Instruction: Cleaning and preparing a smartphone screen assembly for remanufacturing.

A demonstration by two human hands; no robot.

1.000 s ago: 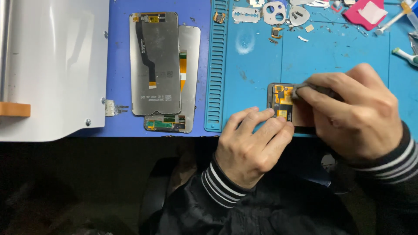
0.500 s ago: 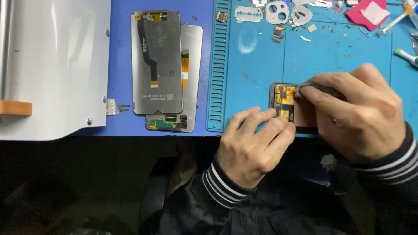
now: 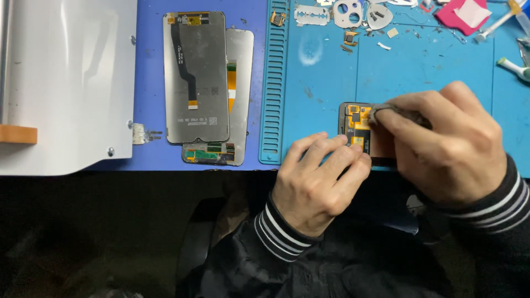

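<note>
Holding: left hand (image 3: 317,179) pressed fingertips on the phone screen assembly (image 3: 359,129), at 1 o'clock from it.
Tool: right hand (image 3: 447,143) pinched a thin metal tool (image 3: 386,109).
Axis: assembly ran 9-to-3 o'clock.
Location: near edge of the blue mat (image 3: 331,72).

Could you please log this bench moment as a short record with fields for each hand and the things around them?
Left hand: left hand rests fingers on the near edge of the small phone screen assembly, pinning it to the blue mat.
Right hand: right hand pinches a thin grey tool over the assembly's top.
Left of mat: two display panels, stacked face down, one partly under the other.
Far left: white machine cover.
Far edge: small loose parts, pink pad.
</note>
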